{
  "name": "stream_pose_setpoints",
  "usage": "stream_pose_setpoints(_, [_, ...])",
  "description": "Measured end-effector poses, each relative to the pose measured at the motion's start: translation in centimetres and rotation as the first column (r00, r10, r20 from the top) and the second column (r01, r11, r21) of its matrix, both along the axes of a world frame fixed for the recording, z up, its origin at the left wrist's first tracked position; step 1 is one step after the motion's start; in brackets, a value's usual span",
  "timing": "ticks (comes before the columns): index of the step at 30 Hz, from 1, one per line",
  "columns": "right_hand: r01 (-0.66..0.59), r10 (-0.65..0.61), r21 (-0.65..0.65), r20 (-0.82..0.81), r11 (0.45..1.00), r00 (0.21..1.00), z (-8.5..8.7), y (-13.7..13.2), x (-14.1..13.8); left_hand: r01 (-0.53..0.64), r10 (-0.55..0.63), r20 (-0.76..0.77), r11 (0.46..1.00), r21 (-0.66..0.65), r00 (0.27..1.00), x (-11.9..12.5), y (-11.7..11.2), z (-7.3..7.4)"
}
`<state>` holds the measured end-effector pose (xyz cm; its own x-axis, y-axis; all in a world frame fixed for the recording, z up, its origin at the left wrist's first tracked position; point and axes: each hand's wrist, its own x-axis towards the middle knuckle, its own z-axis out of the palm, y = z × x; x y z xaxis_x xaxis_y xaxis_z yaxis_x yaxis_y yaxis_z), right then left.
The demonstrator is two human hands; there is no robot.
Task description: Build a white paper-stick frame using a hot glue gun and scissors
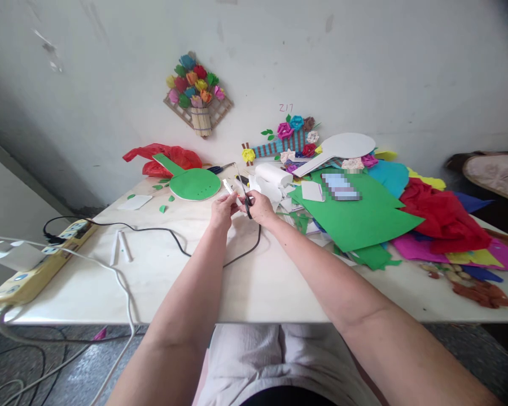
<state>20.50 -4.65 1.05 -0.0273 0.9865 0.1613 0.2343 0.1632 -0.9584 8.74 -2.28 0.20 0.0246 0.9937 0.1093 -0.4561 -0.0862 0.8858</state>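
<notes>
My right hand (260,208) is closed round the black handles of a pair of scissors (243,189), whose blades point up and away from me. Close beside it, my left hand (224,211) pinches a narrow white paper roll (229,187), which sticks up past the fingers next to the blades. Whether the blades touch the paper I cannot tell. Beyond the hands lie a thick white roll (274,175) and crumpled white paper (262,189). A green round paddle shape with a handle (195,184) rests to the left of them.
A yellow power strip (70,237) with cords lies at the left; a black cord (165,229) runs beneath my arms. Two white paper sticks (121,248) lie nearby. Green sheets (347,220), a phone (341,186) and red crepe paper (444,217) cover the right side. Paper flowers (195,84) hang on the wall.
</notes>
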Motion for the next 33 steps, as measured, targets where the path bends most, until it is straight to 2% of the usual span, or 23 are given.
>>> stream_pose_setpoints(3, [0.03,-0.031,0.099,0.01,0.995,0.999,0.3,0.0,0.2,0.037,-0.037,-0.052,0.999,0.002,0.998,-0.7,-0.1,0.3])
stream_pose_setpoints(5, [0.003,-0.002,0.104,-0.009,0.995,1.0,0.7,0.0,0.9,0.068,-0.066,-0.09,0.997,0.022,0.994,-1.3,0.0,0.4])
stream_pose_setpoints(9, [-0.108,0.107,0.006,0.028,0.994,0.994,1.7,-0.2,3.3,0.146,-0.125,-0.217,0.986,0.084,0.968,-2.2,0.2,0.4])
stream_pose_setpoints(14, [-0.323,0.333,-0.102,0.117,0.941,0.935,2.4,-0.2,6.0,0.233,-0.186,-0.36,0.968,0.091,0.914,-2.6,-0.1,0.9])
stream_pose_setpoints(19, [-0.38,0.403,-0.159,0.143,0.911,0.904,3.0,-0.4,7.4,0.297,-0.256,-0.422,0.954,0.034,0.87,-2.7,-0.5,1.2])
stream_pose_setpoints(26, [-0.375,0.421,-0.233,0.194,0.897,0.886,3.7,-0.8,8.3,0.401,-0.273,-0.639,0.914,0.062,0.719,-2.9,-0.6,1.6])
stream_pose_setpoints(33, [-0.361,0.436,-0.27,0.313,0.893,0.844,4.0,-0.7,8.2,0.505,-0.312,-0.769,0.863,0.017,0.559,-3.0,-1.2,2.4])
